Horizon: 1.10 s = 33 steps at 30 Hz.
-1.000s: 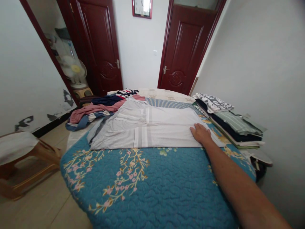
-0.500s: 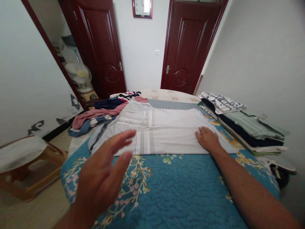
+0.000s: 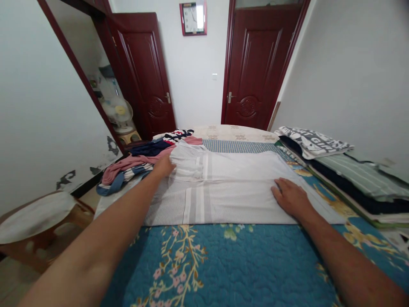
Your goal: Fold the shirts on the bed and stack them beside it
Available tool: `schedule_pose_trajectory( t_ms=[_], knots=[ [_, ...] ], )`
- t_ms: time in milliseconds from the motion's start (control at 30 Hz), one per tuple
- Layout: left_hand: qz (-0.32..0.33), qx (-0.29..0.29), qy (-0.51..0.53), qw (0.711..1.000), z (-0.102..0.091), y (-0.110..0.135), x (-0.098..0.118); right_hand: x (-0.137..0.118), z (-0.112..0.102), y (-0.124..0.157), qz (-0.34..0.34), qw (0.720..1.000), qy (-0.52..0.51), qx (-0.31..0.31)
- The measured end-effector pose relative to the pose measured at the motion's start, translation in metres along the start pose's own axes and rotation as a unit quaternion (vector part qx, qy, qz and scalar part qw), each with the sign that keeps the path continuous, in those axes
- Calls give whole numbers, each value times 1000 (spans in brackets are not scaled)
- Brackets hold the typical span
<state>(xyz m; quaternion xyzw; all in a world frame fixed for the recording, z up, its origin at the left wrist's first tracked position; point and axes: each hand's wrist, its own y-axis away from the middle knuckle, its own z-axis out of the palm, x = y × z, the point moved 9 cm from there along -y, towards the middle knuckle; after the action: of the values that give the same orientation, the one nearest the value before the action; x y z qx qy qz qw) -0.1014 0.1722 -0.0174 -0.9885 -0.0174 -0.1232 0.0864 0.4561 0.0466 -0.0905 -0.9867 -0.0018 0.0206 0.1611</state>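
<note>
A white and grey striped shirt (image 3: 239, 187) lies folded lengthwise across the quilted cover, with its grey bands running from back to front. My left hand (image 3: 164, 165) reaches to the striped left part of the shirt. Its fingers are bent together at the cloth, and some of them are hidden behind the hand. On the plainer right part, my right hand (image 3: 291, 197) rests palm down with its fingers apart. A few soft creases show in the fabric between my hands.
Unfolded clothes (image 3: 128, 166) lie heaped at the back left of the table. At the right is a stack of folded clothes (image 3: 361, 175). A blue floral quilted cover (image 3: 243, 264) spreads in front of the shirt. A wooden stool (image 3: 35, 217) stands at the left.
My left hand has gone from the air in front of the shirt forward to its left part. My right hand still rests on the right part. The view has shifted slightly.
</note>
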Motion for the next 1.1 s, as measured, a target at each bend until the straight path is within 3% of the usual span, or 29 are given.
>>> schedule_pose_trajectory(
  t_ms=[167,400,567,800,967,1100],
  knots=[
    [15,-20,-71,997,9,-28,1,1,0,0,-14,1000,-12,24],
    [173,-80,-124,974,35,-32,47,1,-4,2,-21,999,-16,29],
    [218,-145,-137,955,46,-39,60,-3,-9,1,-14,999,-19,26],
    [244,-179,-145,942,38,-47,65,-3,-8,-2,9,1000,-20,-7],
    [217,-163,-154,950,28,-38,64,-2,-5,-4,6,1000,-23,-12],
    [205,-120,-176,955,6,-26,66,0,-2,-4,5,999,-33,-8]
  ],
)
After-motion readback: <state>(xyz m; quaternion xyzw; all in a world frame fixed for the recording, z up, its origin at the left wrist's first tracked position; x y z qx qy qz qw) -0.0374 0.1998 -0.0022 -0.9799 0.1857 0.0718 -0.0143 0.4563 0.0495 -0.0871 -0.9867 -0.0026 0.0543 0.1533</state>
